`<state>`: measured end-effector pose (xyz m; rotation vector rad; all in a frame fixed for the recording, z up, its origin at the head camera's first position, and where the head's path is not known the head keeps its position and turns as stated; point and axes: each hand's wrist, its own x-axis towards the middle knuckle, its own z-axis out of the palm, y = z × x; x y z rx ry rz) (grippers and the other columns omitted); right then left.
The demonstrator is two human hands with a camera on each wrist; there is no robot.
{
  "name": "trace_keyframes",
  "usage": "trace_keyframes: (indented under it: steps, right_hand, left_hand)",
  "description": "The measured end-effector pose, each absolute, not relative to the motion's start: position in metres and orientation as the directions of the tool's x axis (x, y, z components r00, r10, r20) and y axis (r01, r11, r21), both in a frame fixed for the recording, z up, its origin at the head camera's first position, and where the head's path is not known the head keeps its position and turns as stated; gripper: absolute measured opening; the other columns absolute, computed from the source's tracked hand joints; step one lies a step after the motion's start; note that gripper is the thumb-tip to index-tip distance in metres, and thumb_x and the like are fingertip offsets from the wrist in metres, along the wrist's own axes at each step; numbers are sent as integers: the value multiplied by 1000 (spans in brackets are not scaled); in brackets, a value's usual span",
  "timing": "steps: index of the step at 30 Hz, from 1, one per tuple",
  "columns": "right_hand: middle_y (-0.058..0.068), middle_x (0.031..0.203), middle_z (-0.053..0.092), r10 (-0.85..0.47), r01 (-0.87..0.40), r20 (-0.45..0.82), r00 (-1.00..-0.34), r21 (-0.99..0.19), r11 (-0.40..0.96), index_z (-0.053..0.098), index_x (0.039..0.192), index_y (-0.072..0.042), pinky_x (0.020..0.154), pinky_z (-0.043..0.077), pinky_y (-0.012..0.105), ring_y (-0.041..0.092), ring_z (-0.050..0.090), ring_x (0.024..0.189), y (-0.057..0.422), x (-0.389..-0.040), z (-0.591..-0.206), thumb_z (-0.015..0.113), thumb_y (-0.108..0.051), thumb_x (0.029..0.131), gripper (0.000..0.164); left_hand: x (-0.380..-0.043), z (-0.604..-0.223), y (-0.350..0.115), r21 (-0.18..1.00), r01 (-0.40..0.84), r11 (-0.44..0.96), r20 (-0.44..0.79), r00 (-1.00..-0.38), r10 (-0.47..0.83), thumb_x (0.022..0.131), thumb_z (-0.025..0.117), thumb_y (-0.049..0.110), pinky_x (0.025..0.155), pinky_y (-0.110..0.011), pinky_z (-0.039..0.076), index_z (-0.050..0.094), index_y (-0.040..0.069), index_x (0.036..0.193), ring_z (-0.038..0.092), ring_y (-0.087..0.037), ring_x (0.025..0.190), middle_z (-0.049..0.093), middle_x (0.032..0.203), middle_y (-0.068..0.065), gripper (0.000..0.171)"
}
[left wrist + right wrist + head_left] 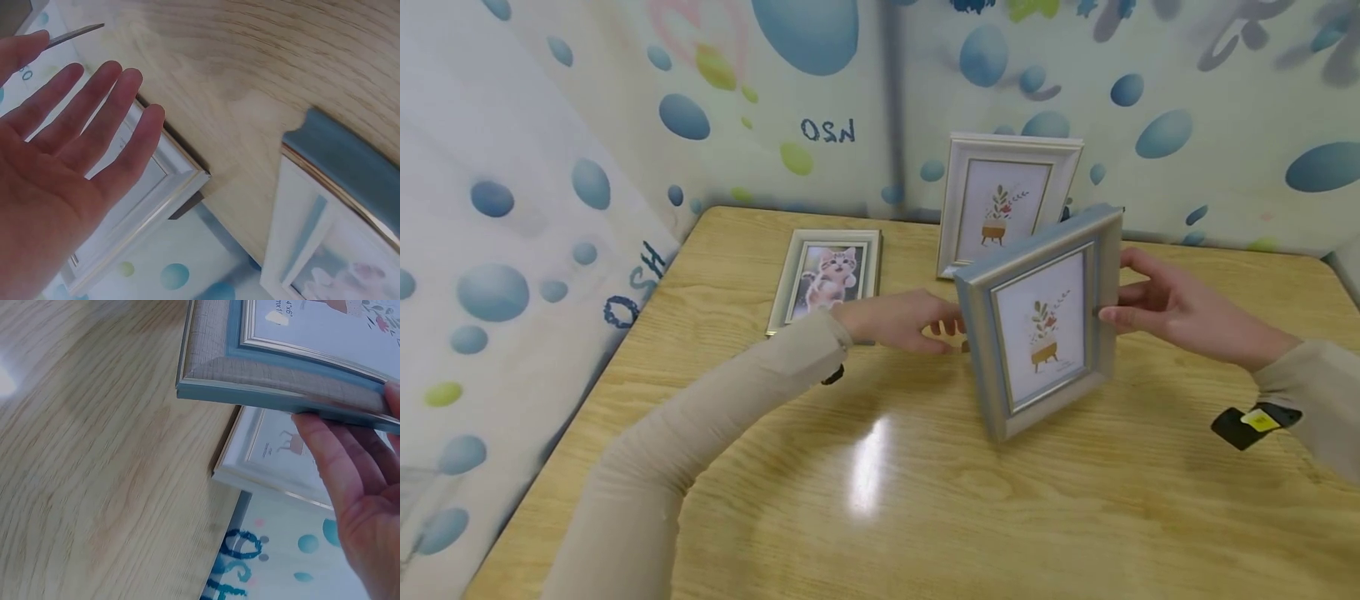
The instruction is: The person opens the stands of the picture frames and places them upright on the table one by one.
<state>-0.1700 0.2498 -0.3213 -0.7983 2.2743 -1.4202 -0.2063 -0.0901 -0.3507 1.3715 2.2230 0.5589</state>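
Observation:
My right hand (1180, 312) grips the right edge of a blue-and-silver picture frame (1108, 333), thumb on the front and fingers behind. The frame stands tilted above the wooden table, showing a potted-plant print. In the right wrist view, the frame's blue edge (250, 403) rests against the fingers. My left hand (906, 321) reaches to the frame's left side. In the left wrist view its fingers (119, 125) are spread, and the thumb is at a thin dark strip (78, 34); I cannot tell whether it pinches that strip.
A white picture frame (947, 208) with a similar plant print stands at the table's back edge. Left of it, a frame with a kitten picture (868, 258) stands near my left hand. The wooden table (760, 500) meets a dotted wall covering (865, 183) behind.

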Motion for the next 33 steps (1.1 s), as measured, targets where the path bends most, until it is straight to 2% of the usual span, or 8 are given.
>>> trace_keyframes:
  steps: [6, 15, 23, 33]
  right_hand:
    - [-8, 115, 66, -541, -243, -39, -840, -864, 440, 34, 141, -15, 75, 56, 29, 12, 66, 99, 266, -168, -323, 56, 5, 94, 55]
    - [-19, 107, 63, -368, -168, -54, -928, -822, 544, 34, 142, -19, 69, 56, 27, 4, 65, 92, 296, -167, -335, 57, 0, 95, 55]
    - [-26, 107, 57, -283, -155, -13, -959, -813, 562, 35, 141, -24, 65, 54, 21, -4, 62, 89, 325, -170, -341, 56, 0, 96, 55]
    - [-27, 103, 56, -194, -184, 95, -976, -836, 516, 41, 132, -26, 60, 52, 15, -10, 60, 85, 357, -183, -349, 53, 3, 96, 49]
  left_hand:
    - [-205, -355, -100, 545, 705, 454, -226, -398, 889, 94, 59, 8, 93, -28, 46, 54, -4, 124, 59, -24, 107, 61, 120, -16, 33]
    - [-201, -354, -119, 561, 667, 491, -265, -417, 869, 94, 61, 8, 93, -35, 47, 53, -3, 124, 59, -26, 106, 63, 115, -16, 33]
    - [-199, -351, -132, 566, 657, 498, -252, -438, 863, 93, 60, 7, 92, -36, 48, 53, -2, 124, 59, -28, 106, 62, 116, -16, 33]
    - [-196, -352, -143, 572, 622, 535, -285, -461, 840, 91, 62, 11, 91, -39, 49, 43, 1, 136, 59, -29, 106, 60, 121, -19, 50]
